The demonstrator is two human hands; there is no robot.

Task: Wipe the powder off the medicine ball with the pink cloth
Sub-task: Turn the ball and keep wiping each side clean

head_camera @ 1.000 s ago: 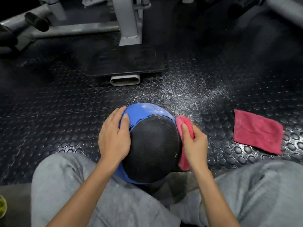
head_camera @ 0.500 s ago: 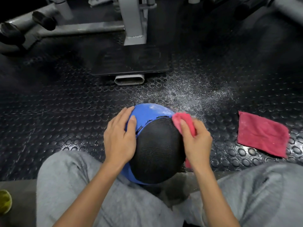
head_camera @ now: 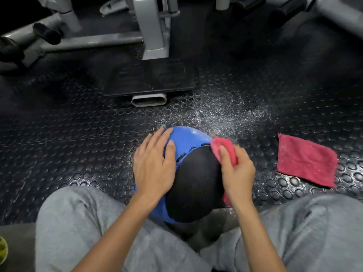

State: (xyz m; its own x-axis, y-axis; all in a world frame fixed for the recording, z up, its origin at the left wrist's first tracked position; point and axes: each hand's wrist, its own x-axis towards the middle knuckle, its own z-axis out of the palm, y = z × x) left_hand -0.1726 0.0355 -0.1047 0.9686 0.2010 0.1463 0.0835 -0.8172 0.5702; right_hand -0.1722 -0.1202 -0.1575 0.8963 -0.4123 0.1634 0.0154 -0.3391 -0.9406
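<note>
The medicine ball (head_camera: 196, 183) sits on the studded rubber floor (head_camera: 68, 150) at its near edge, between the person's knees in grey trousers (head_camera: 78, 232). Being round, it has no long axis. Its black textured panel faces up, its blue panel faces away from the person, and the seam between them runs slantwise from near left to far right.

The left hand (head_camera: 153, 165) lies flat on the ball's left side, fingers straight and slightly spread, the fingertips on the blue panel. The right hand (head_camera: 237, 173) has its fingers curled over the pink cloth (head_camera: 222, 148) and presses it against the ball's upper right side, at the seam. The cloth is bunched. Its length runs down the ball's right flank toward the person, and one end shows below the wrist.

White powder (head_camera: 225, 112) is scattered on the floor just beyond the ball. A second pink cloth (head_camera: 306, 160) lies spread flat toward the floor's right edge, apart from the ball. Grey gym machine frames (head_camera: 153, 36) stand along the far edge.
</note>
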